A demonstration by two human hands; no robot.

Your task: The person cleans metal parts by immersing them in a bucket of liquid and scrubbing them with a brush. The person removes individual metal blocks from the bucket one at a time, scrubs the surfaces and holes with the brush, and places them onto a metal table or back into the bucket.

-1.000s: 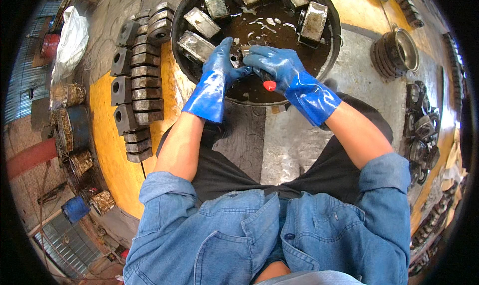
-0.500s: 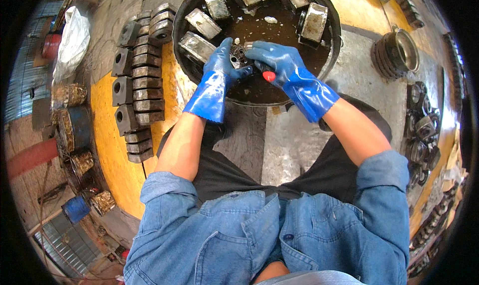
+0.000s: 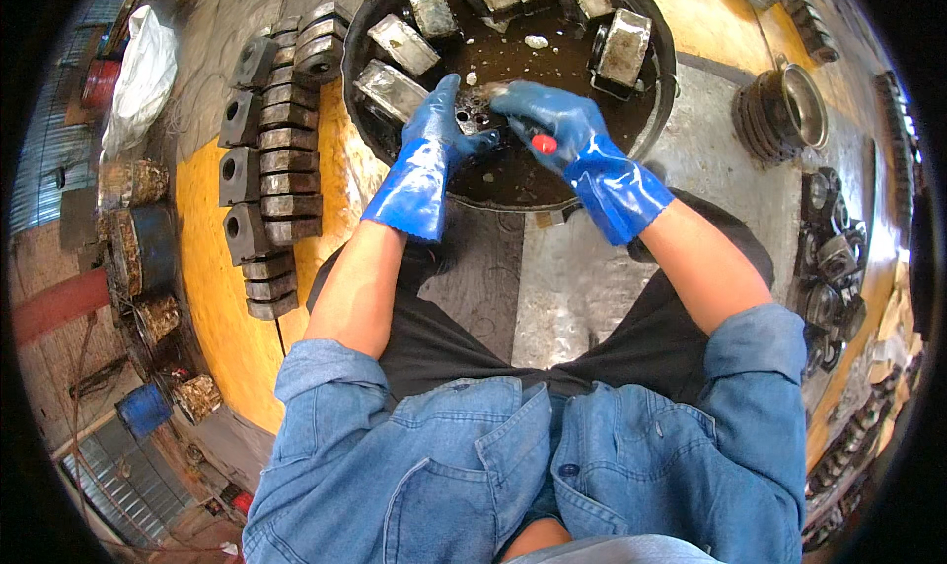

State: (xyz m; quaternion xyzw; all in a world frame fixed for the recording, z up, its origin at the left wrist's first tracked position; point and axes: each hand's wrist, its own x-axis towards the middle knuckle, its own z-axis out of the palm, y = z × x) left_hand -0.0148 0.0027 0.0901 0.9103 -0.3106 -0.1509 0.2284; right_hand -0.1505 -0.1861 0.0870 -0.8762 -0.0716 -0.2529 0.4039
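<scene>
Both my hands wear blue rubber gloves and are over a round black basin [image 3: 666, 90] of dark brown liquid. My left hand [image 3: 426, 138] is wrapped round a dark metal part with round holes [image 3: 472, 120], its thumb pointing up along the side. Closed on a tool with a red-ended handle [image 3: 544, 144], my right hand [image 3: 554, 115] is at the right of that part. The tool's working end is hidden by the glove. Several wet metal blocks stand along the basin's inner wall, among them a left block [image 3: 392, 91] and a right block [image 3: 624, 49].
Rows of metal blocks [image 3: 290, 159] stand on the yellow floor left of the basin. To the right are stacked metal rings [image 3: 792, 110] and a pile of dark round parts [image 3: 837, 258]. A white sack [image 3: 144, 75] lies at the far left. My knees flank the basin's near side.
My right hand has shifted slightly right and rolled, taking the red handle end with it. My left hand keeps its hold on the metal part.
</scene>
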